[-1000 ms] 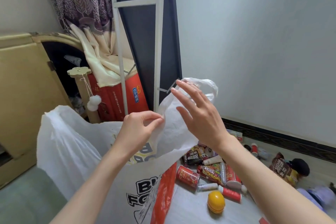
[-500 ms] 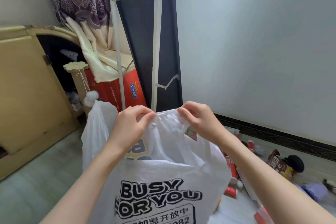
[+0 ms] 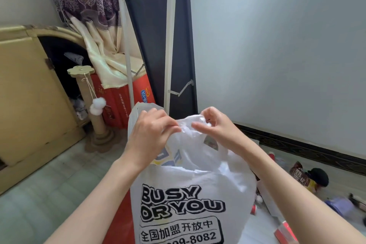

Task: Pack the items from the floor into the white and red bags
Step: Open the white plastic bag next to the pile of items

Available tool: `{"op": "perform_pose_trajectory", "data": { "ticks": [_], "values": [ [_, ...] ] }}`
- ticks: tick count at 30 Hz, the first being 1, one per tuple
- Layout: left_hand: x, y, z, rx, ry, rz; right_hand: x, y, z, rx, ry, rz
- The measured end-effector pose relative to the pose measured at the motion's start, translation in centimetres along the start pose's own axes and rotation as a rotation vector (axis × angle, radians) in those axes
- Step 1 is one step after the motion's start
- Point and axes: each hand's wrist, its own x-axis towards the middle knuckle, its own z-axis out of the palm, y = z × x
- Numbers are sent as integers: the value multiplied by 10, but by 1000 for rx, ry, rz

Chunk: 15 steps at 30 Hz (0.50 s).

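A white plastic bag (image 3: 198,184) with black print hangs in front of me, held up by its top. My left hand (image 3: 150,130) pinches the bag's upper edge on the left. Close beside it, my right hand (image 3: 215,125) grips the bunched handle with curled fingers. A strip of the red bag (image 3: 118,224) shows behind the white one, low on the left. Loose items lie on the floor at the right: a brown snack packet (image 3: 300,174), a black round thing (image 3: 318,176), a purple item (image 3: 340,206) and a red box (image 3: 285,232). The bag hides most of the pile.
A white metal rack (image 3: 168,45) leans on a dark panel behind the bag. A red carton (image 3: 122,101) under cream cloth, a cardboard scratching post (image 3: 99,117) with white pompoms and a yellow cabinet (image 3: 25,95) stand at the left. The wall runs along the right.
My right hand went from open near the bag's handle to gripping it. Both hands came together at the bag's top, and the bag turned so its printed side faces me.
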Motion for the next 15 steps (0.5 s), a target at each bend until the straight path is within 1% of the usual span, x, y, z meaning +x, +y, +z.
{"op": "perform_pose_trajectory", "data": {
  "ticks": [3,5,6,9,12,13,15],
  "values": [
    [-2,2,4,75,16,-121,-3,1,4,-263,127,-115],
    [-2,2,6,98,48,-208,-6,-2,11,-345,249,-220],
    [-1,2,7,94,53,-249,-8,-4,17,-381,283,-271],
    [-3,-1,8,63,34,-346,-14,-8,32,-535,275,-312],
    [-7,-5,7,41,52,-413,-15,-7,36,-817,280,-370],
    [-8,-7,5,26,78,-417,-15,-5,36,-906,291,-405],
    [-10,-8,-1,-37,107,-355,-15,1,36,-972,300,-430]
  ]
}}
